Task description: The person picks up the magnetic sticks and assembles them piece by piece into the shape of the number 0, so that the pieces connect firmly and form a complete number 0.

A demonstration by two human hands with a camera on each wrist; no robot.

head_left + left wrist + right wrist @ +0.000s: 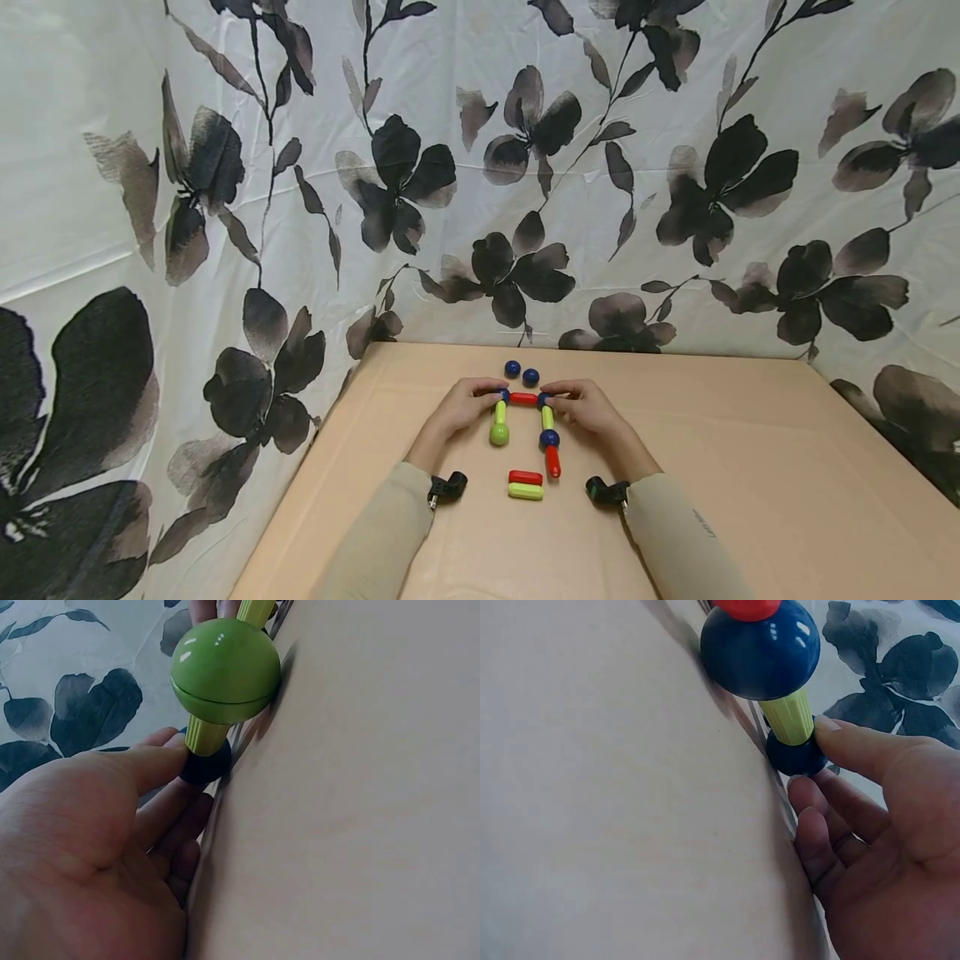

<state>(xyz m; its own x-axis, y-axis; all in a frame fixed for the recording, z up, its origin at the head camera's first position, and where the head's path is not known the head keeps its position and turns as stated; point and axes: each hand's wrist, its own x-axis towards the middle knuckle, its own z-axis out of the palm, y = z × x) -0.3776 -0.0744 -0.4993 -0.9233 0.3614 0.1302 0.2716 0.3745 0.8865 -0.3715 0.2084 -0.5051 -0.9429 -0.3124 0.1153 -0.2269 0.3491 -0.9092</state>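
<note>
Both hands hold a joined shape of coloured rods and balls close over the table. My left hand (pixel 459 408) pinches its left corner, a dark blue ball (pixel 504 394), with thumb and fingers. At the right corner, my right hand (pixel 595 407) pinches another blue ball (pixel 543 401). Between these balls runs a red rod (pixel 523 399). From the left corner a yellow-green rod (pixel 500 412) leads to a green ball (pixel 225 667). On the right, a yellow-green rod (pixel 788 716) joins a blue ball (pixel 761 652), then another red rod (pixel 552 463) pointing nearer me.
Two loose blue balls, one (pixel 512 368) left of the other (pixel 530 377), lie just beyond the shape. Nearer me, a loose red rod (pixel 525 477) and a yellow-green rod (pixel 525 492) lie side by side on the tan table (pixel 735 467). Behind hangs a flowered cloth (pixel 600 208).
</note>
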